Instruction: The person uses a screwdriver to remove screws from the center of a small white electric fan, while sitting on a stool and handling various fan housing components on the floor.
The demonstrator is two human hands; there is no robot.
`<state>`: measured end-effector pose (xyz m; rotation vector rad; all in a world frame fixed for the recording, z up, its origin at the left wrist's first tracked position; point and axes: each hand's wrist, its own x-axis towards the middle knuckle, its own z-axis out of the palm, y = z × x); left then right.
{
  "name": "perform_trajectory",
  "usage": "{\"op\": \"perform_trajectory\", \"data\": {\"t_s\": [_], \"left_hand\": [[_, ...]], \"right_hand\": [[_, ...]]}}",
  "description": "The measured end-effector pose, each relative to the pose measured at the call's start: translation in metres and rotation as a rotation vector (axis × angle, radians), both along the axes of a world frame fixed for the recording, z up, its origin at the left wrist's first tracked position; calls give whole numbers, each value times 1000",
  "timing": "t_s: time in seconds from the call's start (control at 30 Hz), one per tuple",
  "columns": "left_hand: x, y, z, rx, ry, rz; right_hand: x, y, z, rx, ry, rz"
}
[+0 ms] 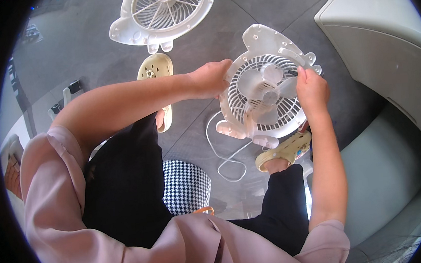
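Over the floor between my feet is a white fan housing with a rounded, character-like outline, a slatted grille and translucent fan blades. My left hand is closed on its left rim. At the opposite side, my right hand is closed in a fist, and a short, thin dark tool pokes out of it toward the blades. Its exact kind is hidden by my fingers. A white cord loops out below the housing onto the floor.
A matching white front cover with a round grille lies on the floor farther off. To the right stand a large white cabinet-like object and a grey-green rounded surface. A houndstooth-patterned stool is below me, between my legs.
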<state>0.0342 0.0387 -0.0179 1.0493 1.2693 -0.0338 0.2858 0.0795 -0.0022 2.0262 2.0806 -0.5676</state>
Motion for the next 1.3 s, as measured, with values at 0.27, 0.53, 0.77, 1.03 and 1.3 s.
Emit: {"op": "perform_trajectory", "data": {"t_s": [0.27, 0.53, 0.77, 1.03, 1.3], "left_hand": [[-5, 0, 0, -8, 6, -27], [-1, -1, 2, 4, -2, -15], [-2, -5, -10, 55, 47, -19], [-3, -8, 0, 55, 87, -34], [-36, 18, 13, 353, 230, -408]], "right_hand": [[-3, -12, 10, 37, 242, 123], [-4, -10, 4, 104, 234, 273], [-26, -7, 9, 31, 212, 111], [-22, -2, 11, -229, 289, -341], [18, -4, 87, -39, 704, -437]]}}
